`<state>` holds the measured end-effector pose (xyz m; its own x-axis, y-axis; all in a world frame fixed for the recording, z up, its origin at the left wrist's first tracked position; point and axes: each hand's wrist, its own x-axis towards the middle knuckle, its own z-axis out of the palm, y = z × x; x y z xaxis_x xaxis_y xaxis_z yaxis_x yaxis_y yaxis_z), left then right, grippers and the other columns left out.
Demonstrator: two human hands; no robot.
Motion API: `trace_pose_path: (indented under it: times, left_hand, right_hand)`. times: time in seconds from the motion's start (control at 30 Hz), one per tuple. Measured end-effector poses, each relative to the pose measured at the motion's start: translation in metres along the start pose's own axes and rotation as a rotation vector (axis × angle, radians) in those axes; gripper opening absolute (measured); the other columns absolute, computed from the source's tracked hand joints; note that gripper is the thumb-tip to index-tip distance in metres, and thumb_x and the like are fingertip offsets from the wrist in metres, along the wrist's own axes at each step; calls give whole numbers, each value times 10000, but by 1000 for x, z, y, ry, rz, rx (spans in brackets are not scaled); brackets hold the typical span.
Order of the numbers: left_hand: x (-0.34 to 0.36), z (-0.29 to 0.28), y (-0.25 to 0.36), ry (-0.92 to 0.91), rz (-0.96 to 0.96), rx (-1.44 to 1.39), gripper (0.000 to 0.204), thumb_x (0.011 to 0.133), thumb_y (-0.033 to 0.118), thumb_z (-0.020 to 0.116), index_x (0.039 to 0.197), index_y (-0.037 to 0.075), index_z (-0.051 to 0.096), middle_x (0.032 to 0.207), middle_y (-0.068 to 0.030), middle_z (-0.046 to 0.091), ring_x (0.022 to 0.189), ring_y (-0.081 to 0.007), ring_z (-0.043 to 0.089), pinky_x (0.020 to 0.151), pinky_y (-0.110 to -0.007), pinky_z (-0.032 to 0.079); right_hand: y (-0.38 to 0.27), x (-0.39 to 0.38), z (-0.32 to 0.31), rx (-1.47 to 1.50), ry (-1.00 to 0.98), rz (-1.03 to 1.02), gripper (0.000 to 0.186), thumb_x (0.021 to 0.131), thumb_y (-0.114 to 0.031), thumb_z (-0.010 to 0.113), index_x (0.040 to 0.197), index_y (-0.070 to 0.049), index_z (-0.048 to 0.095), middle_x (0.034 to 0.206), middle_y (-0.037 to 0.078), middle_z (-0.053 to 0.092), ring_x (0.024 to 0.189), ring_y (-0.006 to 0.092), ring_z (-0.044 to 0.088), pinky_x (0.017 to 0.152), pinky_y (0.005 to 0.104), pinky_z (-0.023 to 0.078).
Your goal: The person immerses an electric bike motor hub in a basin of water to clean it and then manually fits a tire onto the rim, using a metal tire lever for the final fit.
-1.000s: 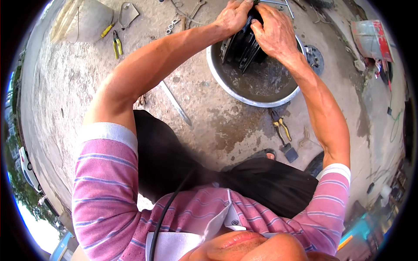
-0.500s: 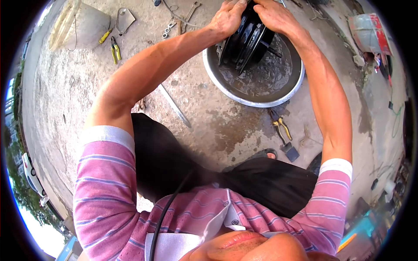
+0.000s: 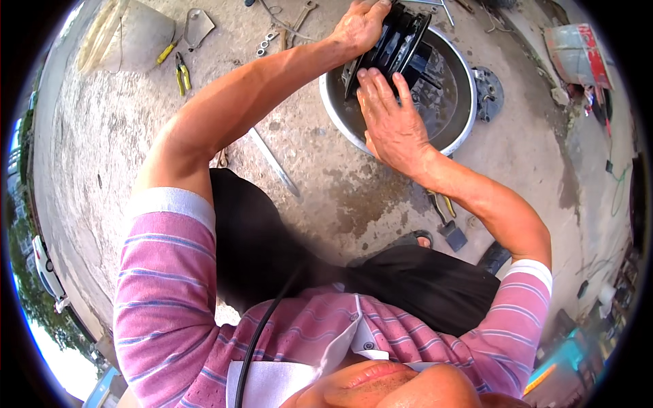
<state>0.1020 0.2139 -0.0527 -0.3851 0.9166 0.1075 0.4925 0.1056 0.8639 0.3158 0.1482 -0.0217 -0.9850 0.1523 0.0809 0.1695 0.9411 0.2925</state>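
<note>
A glossy black wheel rim (image 3: 401,42) with a short axle stub is held tilted over a wide metal basin (image 3: 333,117) of murky water (image 3: 445,102). My left hand (image 3: 360,28) is closed on the rim's far left edge. Against its near side lies my right hand (image 3: 394,126), palm down with fingers stretched out over the black surface. The wheel's lower part sits inside the basin, and its underside is hidden.
A grey metal disc (image 3: 488,94) lies right of the basin. Pliers (image 3: 447,206) and a dark scraper-like piece (image 3: 454,236) rest by my foot. Leftward are a flat metal bar (image 3: 275,163), yellow-handled pliers (image 3: 181,75), a wrench (image 3: 303,19) and a whitish bucket (image 3: 143,34).
My right hand has left the wheel's far top edge and come down to its near side, fingers now extended. The wheel has shifted slightly, and the grey disc has come into sight.
</note>
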Motion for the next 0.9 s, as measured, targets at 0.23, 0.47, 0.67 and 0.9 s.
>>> trace_pose_path:
  times: [0.23,0.47,0.67,0.9]
  left_hand:
    - [-7,-8,33,-18,-77,-32,514,1083,377,371,1212,-32,655,1199,-299,666,1176,-464,602,1019,-493,457]
    - [-4,-7,22,-48,-90,104,596,1038,553,408,1385,111,605,1397,-302,536,1279,-445,535,1117,-476,430]
    - [-17,-22,31,-91,-72,100,637,1052,564,356,1324,66,645,1331,-296,599,1218,-468,570,1102,-498,433]
    - [-41,-38,37,-108,84,142,636,1064,564,374,1310,48,652,1186,-264,650,1066,-348,652,965,-432,486]
  right_hand:
    - [-8,-29,13,659,-305,14,379,882,-379,669,966,-15,735,1102,143,701,1150,310,635,1000,463,474]
    - [21,2,36,735,-184,596,574,910,-557,673,804,6,713,749,215,704,731,420,695,670,513,530]
    - [13,10,33,748,-268,582,585,960,-502,591,715,8,739,724,263,691,762,455,708,732,537,551]
    - [79,29,22,1369,-325,687,478,961,-386,636,793,52,726,700,141,722,556,211,670,586,355,542]
